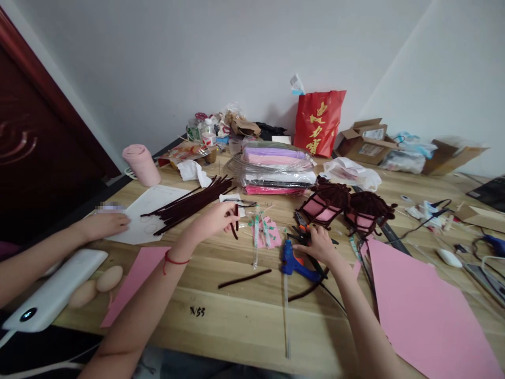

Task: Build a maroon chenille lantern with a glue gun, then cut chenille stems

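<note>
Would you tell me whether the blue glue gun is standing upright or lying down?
Lying down. The glue gun rests on its side on the table, beside the right hand, its cord trailing off toward the table edge.

We take this for a room in a home used as a craft corner. A wooden table (pixel 236 310) stands against plain white walls (pixel 165 58) beside a dark wooden door (pixel 35 137). On it: stacked packs of coloured material (pixel 276 168), loose brown pipe cleaners (pixel 189 202), a blue glue gun (pixel 294 263), pink paper sheets (pixel 422 310), opened cardboard boxes (pixel 365 142).
</note>
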A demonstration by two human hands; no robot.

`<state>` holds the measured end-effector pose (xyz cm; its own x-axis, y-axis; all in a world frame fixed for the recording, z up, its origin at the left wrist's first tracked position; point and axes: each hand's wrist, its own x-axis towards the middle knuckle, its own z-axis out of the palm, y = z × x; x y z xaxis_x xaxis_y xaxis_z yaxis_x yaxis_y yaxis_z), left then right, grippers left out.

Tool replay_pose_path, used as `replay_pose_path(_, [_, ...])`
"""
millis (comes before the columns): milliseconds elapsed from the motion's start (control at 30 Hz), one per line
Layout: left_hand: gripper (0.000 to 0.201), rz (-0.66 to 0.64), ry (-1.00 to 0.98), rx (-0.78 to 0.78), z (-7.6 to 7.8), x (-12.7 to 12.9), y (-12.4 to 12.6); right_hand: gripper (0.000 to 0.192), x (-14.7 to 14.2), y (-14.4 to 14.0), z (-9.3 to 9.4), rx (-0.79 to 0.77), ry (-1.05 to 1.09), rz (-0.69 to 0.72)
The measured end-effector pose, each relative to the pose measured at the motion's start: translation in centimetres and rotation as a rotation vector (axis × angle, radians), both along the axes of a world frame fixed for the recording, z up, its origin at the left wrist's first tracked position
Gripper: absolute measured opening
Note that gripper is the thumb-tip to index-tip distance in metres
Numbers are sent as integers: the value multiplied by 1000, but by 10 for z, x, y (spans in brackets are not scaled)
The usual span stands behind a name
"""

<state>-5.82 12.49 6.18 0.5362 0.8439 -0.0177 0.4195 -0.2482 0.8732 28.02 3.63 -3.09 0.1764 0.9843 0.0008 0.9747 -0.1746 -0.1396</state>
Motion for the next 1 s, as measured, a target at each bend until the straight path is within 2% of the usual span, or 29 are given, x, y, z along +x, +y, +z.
replay_pose_path(100, [16,38,14,21,10,-23,1,49,-6,-1,6,82,18,34])
replay_pose_path(200, [19,64,13,32,16,-42,2,34,-47,-10,14,157,60,187])
replay_pose_path(300, [21,81,-2,45,22,-54,1,26,-116,-30,12,99,146,525])
replay_pose_path(367, [21,103,-17,54,28,-59,-2,18,-161,-43,4,19,212,815])
replay_pose_path(400, [20,116,-25,55,31,-61,-4,17,-179,-47,-1,-7,222,877])
replay_pose_path(500, [21,126,-72,34,44,-63,-13,13,-215,-47,-14,-37,226,861])
replay_pose_path(600, [24,70,-165,0,56,-61,-24,15,-226,-32,-16,-42,274,803])
replay_pose_path(700, [24,-6,-226,-22,59,-55,-29,19,-223,-15,-2,-32,391,754])
replay_pose_path(800, [22,-90,-202,-41,55,-48,-27,30,-214,-4,23,-2,548,720])
replay_pose_path(833, [22,-127,-181,-51,52,-45,-25,33,-211,-2,32,-12,675,710])
replay_pose_path(900, [21,-202,-132,-77,45,-41,-22,35,-204,0,47,-86,1090,655])
replay_pose_path(967, [21,-246,-96,-88,39,-36,-19,37,-199,2,58,-184,1533,518])
replay_pose_path(1000, [21,-253,-88,-81,37,-34,-18,38,-197,3,61,-220,1675,431])
